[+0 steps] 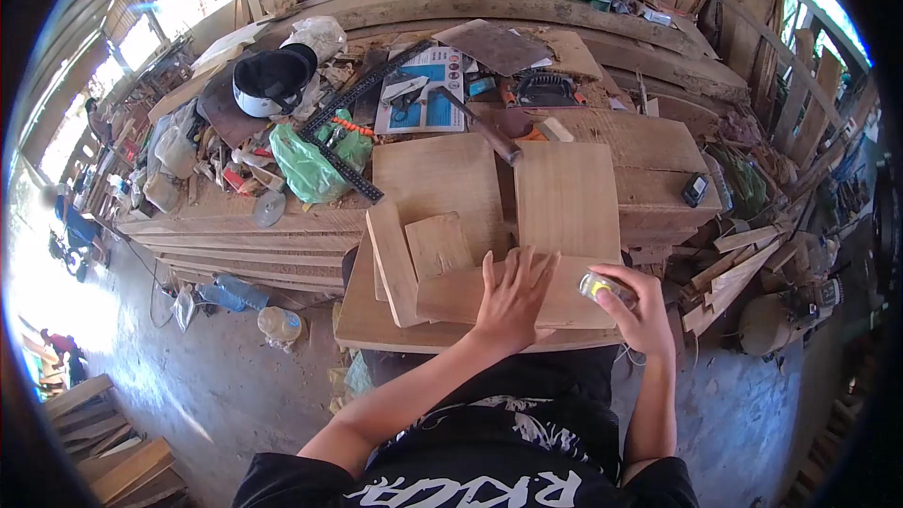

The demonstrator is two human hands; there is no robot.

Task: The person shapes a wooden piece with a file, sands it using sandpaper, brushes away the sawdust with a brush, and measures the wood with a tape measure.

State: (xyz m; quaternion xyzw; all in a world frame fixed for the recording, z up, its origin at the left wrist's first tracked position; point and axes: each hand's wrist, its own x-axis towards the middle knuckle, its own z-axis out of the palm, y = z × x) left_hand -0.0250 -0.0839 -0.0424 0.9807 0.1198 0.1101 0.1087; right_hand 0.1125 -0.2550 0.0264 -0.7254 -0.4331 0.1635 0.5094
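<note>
My left hand (513,306) lies with spread fingers on a long light-brown board (453,297) that runs crosswise in front of me. Over the right end of that board, my right hand (632,306) is closed around a small clear container with something yellow inside (594,288). A narrow board (391,263) and a small square piece (438,243) lie at the left, beside the crosswise board. Two wider boards, one at the left (442,174) and one at the right (567,193), extend away behind it. What the container holds is too small to tell.
Behind the boards are a hammer (491,136), a black carpenter's square (329,150), a green plastic bag (310,167) and a cap (268,83). A small black device (695,189) sits at the right on stacked timber (649,146). People are visible at the far left.
</note>
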